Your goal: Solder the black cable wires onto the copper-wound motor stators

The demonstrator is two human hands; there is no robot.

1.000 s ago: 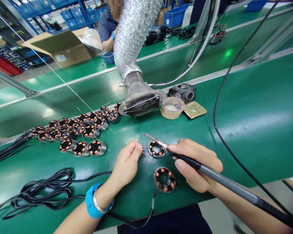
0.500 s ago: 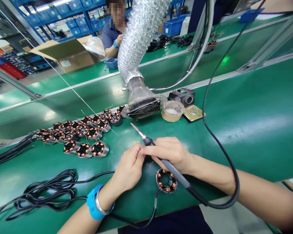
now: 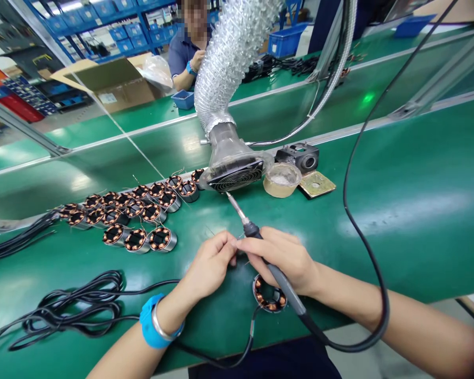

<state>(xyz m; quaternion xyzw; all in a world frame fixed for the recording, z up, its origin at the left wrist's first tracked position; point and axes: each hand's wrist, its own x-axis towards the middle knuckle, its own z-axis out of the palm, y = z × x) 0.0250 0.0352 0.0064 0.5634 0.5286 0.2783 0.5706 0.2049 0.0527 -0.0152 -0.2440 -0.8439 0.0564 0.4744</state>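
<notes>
My right hand (image 3: 286,258) is closed around the grey handle of a soldering iron (image 3: 286,289), its metal tip pointing up and away, just below the fan grille. My left hand (image 3: 213,263) is pinched shut, its fingertips meeting those of the right; a faint thin strand shows above them, but what the fingers hold is hidden. Below the right hand lies a motor stator (image 3: 269,302) with copper windings, partly covered by hand and iron. A black cable (image 3: 247,345) runs from it under my left wrist toward a coiled bundle (image 3: 79,300) on the left.
Several stators (image 3: 136,240) stand in rows at the left. A fume extractor (image 3: 237,173) hangs on a foil duct (image 3: 225,68). Right of it are a round tub (image 3: 282,181), a square pad (image 3: 318,185) and a black holder (image 3: 300,156). A co-worker (image 3: 181,55) sits across the bench.
The soldering iron and my right hand have shifted slightly right, and the tip now lies nearer the fan grille. My hands' fingertips stay together. The stator remains in place.
</notes>
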